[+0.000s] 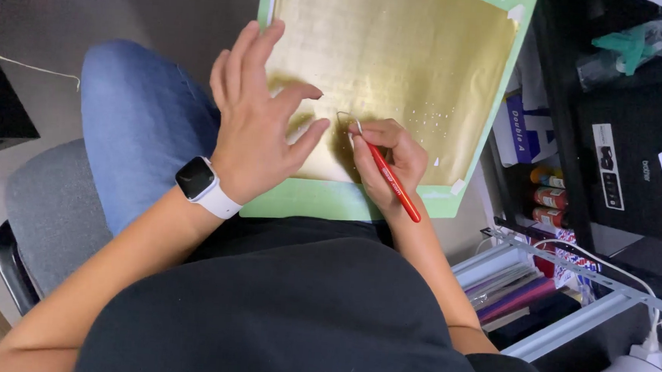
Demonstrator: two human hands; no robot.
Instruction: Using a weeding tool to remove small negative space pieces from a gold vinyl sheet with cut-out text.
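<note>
A gold foil sheet (400, 52) is taped onto a light green cutting mat (322, 202) resting on my lap. My left hand (254, 120) lies flat on the sheet's lower left part, fingers spread, with a white-strapped smartwatch (199, 181) on the wrist. My right hand (388, 163) grips a red-handled hook tool (394, 186) like a pen. Its metal hook tip (348, 119) touches the foil just right of my left thumb. Small white specks dot the foil to the right of the tool.
I sit on a grey chair (50, 207) in blue jeans and a black top. To the right stand a black printer (631, 158), a paper ream box (524, 133), small jars (551, 198) and a metal rack (569, 300) holding coloured sheets.
</note>
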